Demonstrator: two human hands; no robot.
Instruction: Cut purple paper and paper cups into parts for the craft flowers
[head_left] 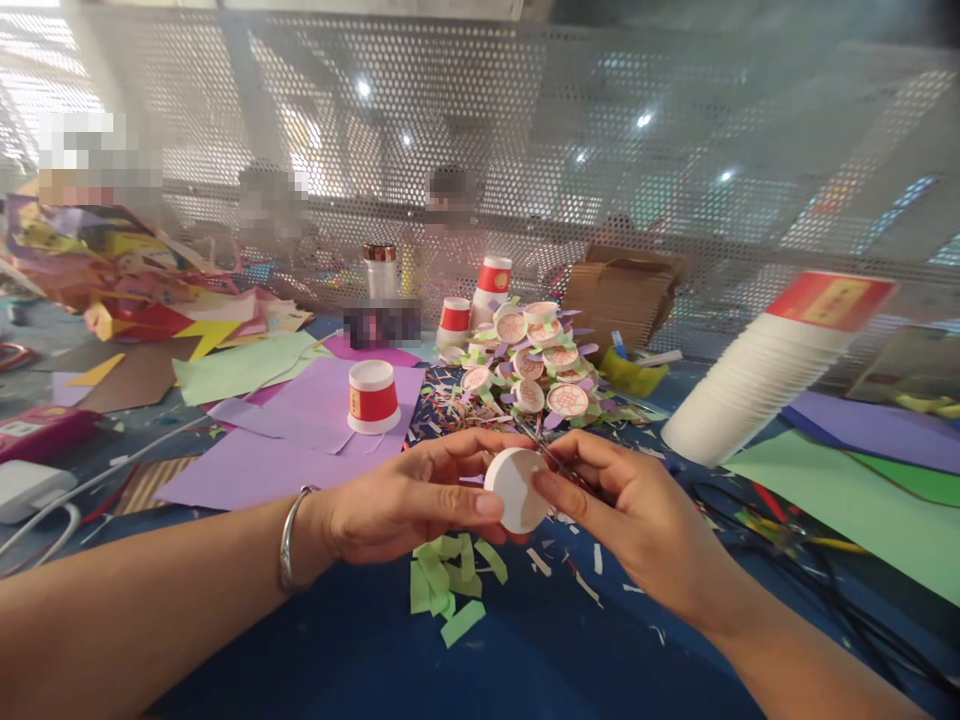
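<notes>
Between my two hands is a white round paper cup base (516, 488), its flat face tilted up toward me. My left hand (420, 492) is closed round its left edge, thumb in front and fingers behind. From the other side my right hand (626, 510) presses its thumb on the face. Dark, thin metal scissors (534, 436) show behind the base, along my right fingers; their handles are mostly hidden. Green paper strips (448, 580) lie on the blue table just below. Beyond my hands rises a pile of cut cup bases (529, 365) with green and purple paper tabs.
A tilted stack of paper cups (757, 375) stands at right, near black cables (847, 610). A red-and-white cup (373, 397) sits on purple paper (277, 465) at left. A lidded bottle (380, 272) and cardboard (619, 300) are behind, before a perforated metal screen (480, 110).
</notes>
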